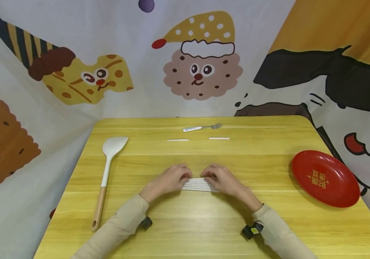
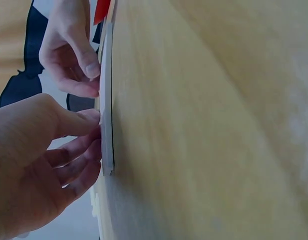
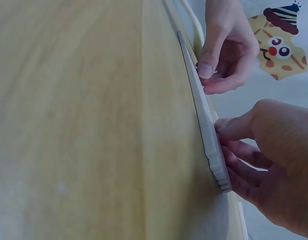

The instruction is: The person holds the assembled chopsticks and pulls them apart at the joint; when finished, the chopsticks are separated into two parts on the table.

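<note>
On the table in front of me lies a flat white ribbed piece (image 1: 198, 185), seemingly of slim strips side by side. My left hand (image 1: 174, 177) pinches its left end with thumb and bent fingers. At the right end, my right hand (image 1: 222, 179) does the same. From the left wrist view, the ribbed piece (image 2: 107, 95) appears edge-on beside the left hand (image 2: 39, 155). The right wrist view shows its wavy end by the right hand (image 3: 273, 155). Fingers partly cover both ends.
A white spatula with a wooden handle (image 1: 99, 208) lies at the left. At the right is a red oval plate (image 1: 337, 180) with gold characters. Toward the back lie a fork (image 1: 194, 128) and two thin sticks, one white (image 1: 177, 140), one pinkish (image 1: 219, 138). Behind hangs a printed cloth (image 1: 139, 104).
</note>
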{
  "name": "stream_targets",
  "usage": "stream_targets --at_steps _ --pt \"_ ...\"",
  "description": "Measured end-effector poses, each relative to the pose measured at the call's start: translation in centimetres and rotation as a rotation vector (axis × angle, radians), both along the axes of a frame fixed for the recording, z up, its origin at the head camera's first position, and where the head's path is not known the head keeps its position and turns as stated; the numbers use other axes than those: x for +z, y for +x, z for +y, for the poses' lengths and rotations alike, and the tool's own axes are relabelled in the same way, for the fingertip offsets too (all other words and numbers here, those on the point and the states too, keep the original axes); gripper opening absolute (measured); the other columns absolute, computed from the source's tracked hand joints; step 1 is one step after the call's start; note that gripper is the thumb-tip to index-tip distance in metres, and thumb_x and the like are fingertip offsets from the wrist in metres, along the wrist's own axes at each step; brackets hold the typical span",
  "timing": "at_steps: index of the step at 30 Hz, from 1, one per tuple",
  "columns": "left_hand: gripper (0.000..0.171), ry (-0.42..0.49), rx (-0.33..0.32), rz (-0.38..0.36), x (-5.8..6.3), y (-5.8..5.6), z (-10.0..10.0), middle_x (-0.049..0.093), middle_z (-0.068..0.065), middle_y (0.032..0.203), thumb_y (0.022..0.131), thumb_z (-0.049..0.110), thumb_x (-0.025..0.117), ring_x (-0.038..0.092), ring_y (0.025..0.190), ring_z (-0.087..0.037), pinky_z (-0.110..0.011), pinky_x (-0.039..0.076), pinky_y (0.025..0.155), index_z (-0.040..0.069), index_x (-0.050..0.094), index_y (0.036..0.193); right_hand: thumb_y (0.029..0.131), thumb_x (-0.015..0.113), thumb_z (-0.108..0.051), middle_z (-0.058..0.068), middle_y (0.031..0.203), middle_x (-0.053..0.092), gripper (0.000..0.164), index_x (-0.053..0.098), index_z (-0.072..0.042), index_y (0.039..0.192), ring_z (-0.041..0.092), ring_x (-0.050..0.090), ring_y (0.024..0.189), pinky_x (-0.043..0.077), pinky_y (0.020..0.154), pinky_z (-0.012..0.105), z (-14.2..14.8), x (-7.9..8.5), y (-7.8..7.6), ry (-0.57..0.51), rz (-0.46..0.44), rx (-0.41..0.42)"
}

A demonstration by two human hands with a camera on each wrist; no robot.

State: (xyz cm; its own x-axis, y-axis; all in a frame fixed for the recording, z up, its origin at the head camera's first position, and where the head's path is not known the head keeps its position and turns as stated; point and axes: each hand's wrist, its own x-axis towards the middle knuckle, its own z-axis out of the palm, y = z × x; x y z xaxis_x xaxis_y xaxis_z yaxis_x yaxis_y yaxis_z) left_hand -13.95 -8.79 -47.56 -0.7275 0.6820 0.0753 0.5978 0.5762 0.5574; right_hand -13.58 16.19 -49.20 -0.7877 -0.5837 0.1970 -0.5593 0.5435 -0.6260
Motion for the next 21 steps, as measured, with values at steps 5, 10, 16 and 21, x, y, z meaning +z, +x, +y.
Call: stream_targets --at_steps 5,10,16,21 --pt "0.011 -0.024 0.007 0.003 -0.28 -0.17 0.15 0.069 -0.001 0.099 0.097 0.005 0.065 0.062 0.088 -0.012 -0.025 0.054 0.078 0.009 0.074 0.101 0.089 0.073 0.0 0.004 0.101 0.071 0.017 0.075 -0.007 0.105 0.013 0.068 0.089 0.059 0.08 0.025 -0.14 -0.01 -0.27 0.008 -0.008 -0.004" --pt "0.01 -0.034 0.033 -0.006 -0.33 -0.18 0.24 0.068 -0.001 0.099 0.097 0.005 0.065 0.061 0.088 -0.013 -0.026 0.053 0.077 0.009 0.073 0.101 0.089 0.074 -0.001 0.003 0.101 0.071 0.017 0.075 -0.008 0.104 0.012 0.068 0.089 0.059 0.079 0.025 -0.32 -0.07 -0.47 0.024 0.015 0.002" --pt "0.009 -0.06 0.061 0.026 -0.42 -0.36 0.4 0.066 -0.002 0.098 0.097 0.004 0.065 0.061 0.086 -0.013 -0.025 0.054 0.074 0.009 0.072 0.101 0.09 0.074 -0.004 0.001 0.099 0.071 0.014 0.076 -0.01 0.102 0.01 0.066 0.086 0.058 0.076 0.024 -0.71 0.12 -0.8 0.059 0.045 0.016" --pt "0.009 -0.076 0.083 0.045 -0.41 -0.46 0.62 0.067 -0.002 0.096 0.096 0.004 0.065 0.062 0.085 -0.013 -0.026 0.054 0.074 0.009 0.072 0.101 0.089 0.074 -0.002 0.002 0.098 0.072 0.013 0.076 -0.008 0.1 0.012 0.067 0.086 0.058 0.076 0.025 -0.87 0.14 -0.96 0.07 0.075 0.029"
